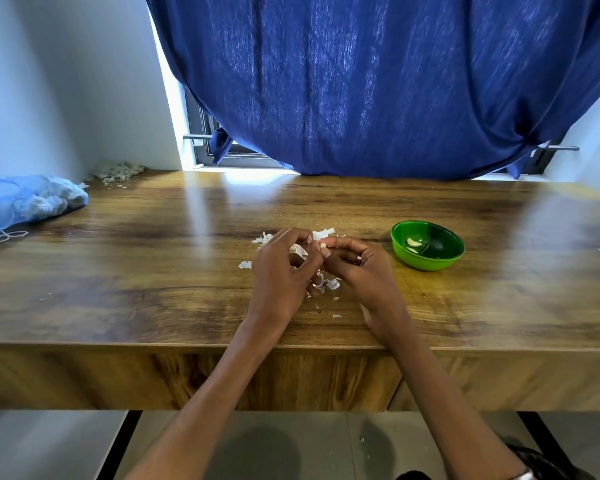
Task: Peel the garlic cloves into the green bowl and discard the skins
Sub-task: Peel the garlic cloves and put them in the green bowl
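Head view: I pinch the garlic clove [323, 246] between my left hand [280, 271] and right hand [359, 268] at mid-desk; the green bowl [427, 245] sits just beside my right hand.

- Under my hands I see a wooden table [153, 237], grained and polished enough to mirror the window light.
- Right of my right hand [364, 271], the green bowl [444, 261] looks like glossy plastic.
- Around my left hand [278, 271], the garlic skins [323, 234] look papery, thin and matt.
- Far left, a blue net bag [21, 202], soft mesh.
- Beyond both hands hangs a blue curtain [361, 81], matt woven cloth.
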